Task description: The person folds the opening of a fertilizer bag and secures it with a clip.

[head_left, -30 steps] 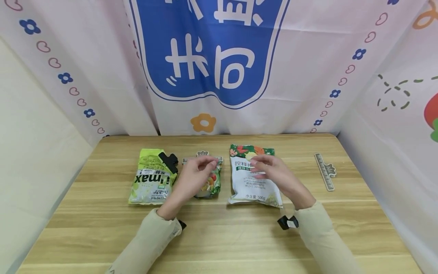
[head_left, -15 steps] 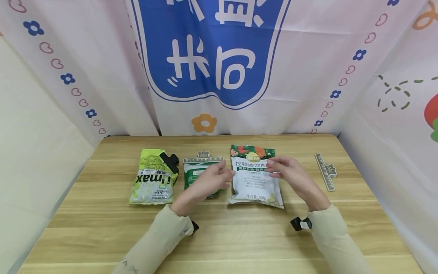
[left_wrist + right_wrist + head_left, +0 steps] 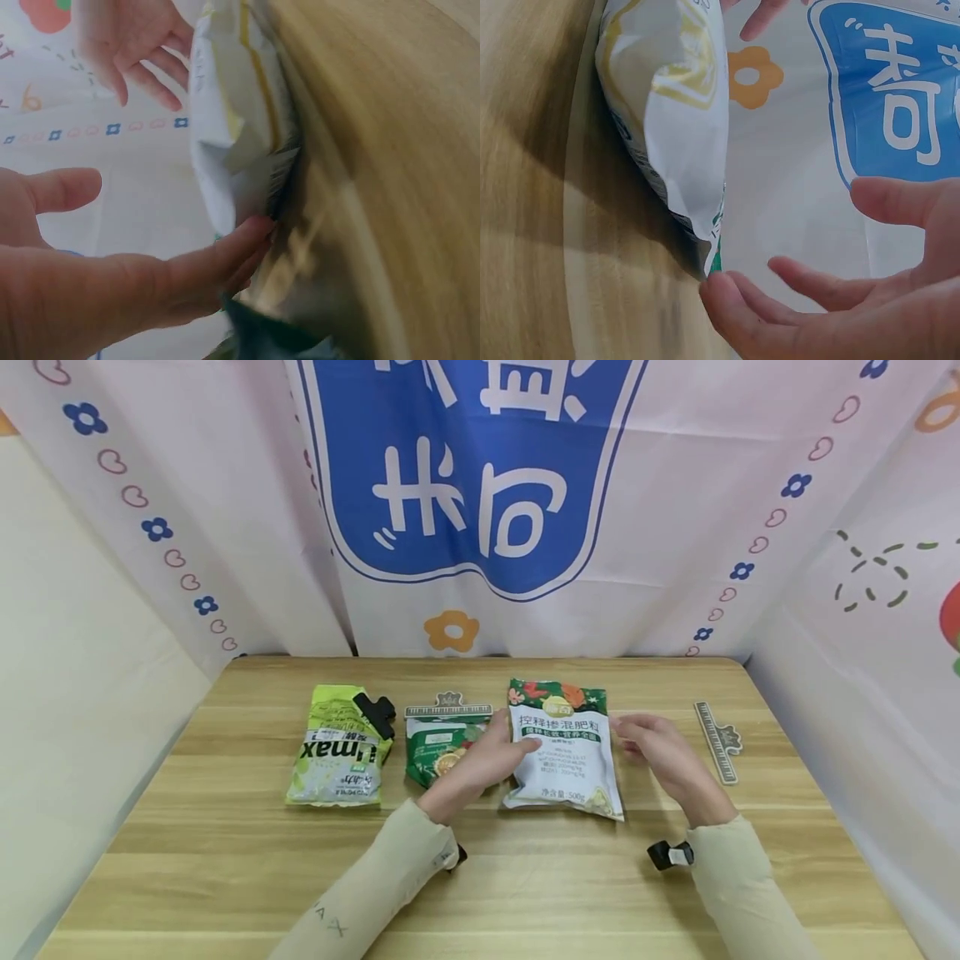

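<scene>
Both hands have moved since a second ago: the left hand (image 3: 487,758) has left its place over the green pouch (image 3: 437,747) and come across to the left side of the white bag (image 3: 566,768), while the right hand (image 3: 663,758) has drawn off the bag's front to its right side. The white bag lies on the table (image 3: 570,902), right of the middle, its green printed top toward the far edge. On the left hand the thumb stands well apart from the fingers and shows in front of the bag's left side, the fingers extended and close together; their tips are at the bag's side, though contact cannot be told for sure. On the right hand the thumb is apart, the fingers slightly bent and spread, a fingertip right by the bag's corner; whether it touches cannot be told. Just left of the left hand lies the green pouch, a grey clip (image 3: 447,711) along its top. Nearer the table's left edge lies a yellow-green bag (image 3: 335,760), a black clip (image 3: 375,715) aslant at its upper right corner. A loose grey clip (image 3: 717,743) lies near the right edge, toward the far right corner.
</scene>
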### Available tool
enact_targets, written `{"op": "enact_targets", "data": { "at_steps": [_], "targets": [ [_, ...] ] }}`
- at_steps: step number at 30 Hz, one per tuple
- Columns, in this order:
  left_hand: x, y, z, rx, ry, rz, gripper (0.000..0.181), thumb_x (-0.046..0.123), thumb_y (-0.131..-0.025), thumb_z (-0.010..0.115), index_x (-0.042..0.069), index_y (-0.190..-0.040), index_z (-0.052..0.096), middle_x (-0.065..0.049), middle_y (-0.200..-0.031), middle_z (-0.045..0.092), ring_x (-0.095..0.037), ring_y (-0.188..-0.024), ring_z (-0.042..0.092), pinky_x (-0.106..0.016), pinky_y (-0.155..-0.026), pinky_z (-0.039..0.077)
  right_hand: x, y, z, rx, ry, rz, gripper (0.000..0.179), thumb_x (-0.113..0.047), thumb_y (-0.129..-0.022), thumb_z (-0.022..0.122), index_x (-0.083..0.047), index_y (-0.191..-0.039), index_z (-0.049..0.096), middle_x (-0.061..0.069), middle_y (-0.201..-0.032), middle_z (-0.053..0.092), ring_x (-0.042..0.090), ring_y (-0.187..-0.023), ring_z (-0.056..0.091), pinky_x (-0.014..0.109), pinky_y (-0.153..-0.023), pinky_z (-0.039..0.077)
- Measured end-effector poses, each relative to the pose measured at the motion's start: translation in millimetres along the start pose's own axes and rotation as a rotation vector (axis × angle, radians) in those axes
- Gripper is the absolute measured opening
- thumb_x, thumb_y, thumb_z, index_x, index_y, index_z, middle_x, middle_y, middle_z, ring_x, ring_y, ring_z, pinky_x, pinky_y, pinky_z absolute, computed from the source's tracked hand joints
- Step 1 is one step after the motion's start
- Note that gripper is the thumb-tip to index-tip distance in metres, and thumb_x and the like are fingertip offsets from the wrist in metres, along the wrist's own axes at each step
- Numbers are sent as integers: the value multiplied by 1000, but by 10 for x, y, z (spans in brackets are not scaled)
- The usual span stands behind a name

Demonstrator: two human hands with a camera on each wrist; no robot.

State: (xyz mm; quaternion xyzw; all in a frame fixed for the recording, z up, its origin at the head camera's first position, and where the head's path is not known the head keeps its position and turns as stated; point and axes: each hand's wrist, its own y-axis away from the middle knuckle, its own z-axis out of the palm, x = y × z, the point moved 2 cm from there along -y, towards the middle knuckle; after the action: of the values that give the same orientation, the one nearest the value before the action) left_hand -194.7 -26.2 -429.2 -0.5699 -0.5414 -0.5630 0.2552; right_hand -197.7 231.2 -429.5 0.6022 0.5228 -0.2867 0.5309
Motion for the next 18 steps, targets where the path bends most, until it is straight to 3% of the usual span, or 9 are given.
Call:
{"op": "enact_targets", "data": {
  "at_steps": [4, 7, 13, 18],
  "targets": [
    [-67, -84, 108, 55, 3, -6, 82, 24, -106, 60, 6, -167, 8, -23, -168, 30, -36, -155, 35, -54, -129, 26, 42, -35, 0, -8, -42, 10, 56, -20, -110, 49, 16, -152, 39, 28, -154, 47, 20, -114, 61, 30, -101, 57],
    [-108, -118, 166, 95, -26, 0, 82, 23, -105, 61, 4, -166, 10, -24, -163, 36, -35, -149, 42, -52, -126, 31, 84, -84, 18, -13, -54, 40, 58, -23, -109, 51, 16, -151, 40, 26, -142, 57, 16, -106, 65, 29, -96, 60],
    [-109, -136, 201, 112, -57, -36, 90, 28, -103, 62, 3, -168, 5, -25, -170, 29, -37, -156, 33, -53, -130, 25, 172, -182, 97, -18, -46, 118, 59, -30, -109, 54, 14, -147, 44, 17, -120, 59, 16, -90, 61, 28, -80, 59],
    [-114, -127, 210, 113, -68, -76, 95, 31, -103, 61, 3, -168, -3, -25, -175, 17, -38, -161, 22, -54, -132, 19, 179, -232, 161, -5, -36, 135, 46, -31, -107, 59, 10, -127, 59, 4, -94, 55, 13, -77, 54, 27, -69, 54]
  ]
}}
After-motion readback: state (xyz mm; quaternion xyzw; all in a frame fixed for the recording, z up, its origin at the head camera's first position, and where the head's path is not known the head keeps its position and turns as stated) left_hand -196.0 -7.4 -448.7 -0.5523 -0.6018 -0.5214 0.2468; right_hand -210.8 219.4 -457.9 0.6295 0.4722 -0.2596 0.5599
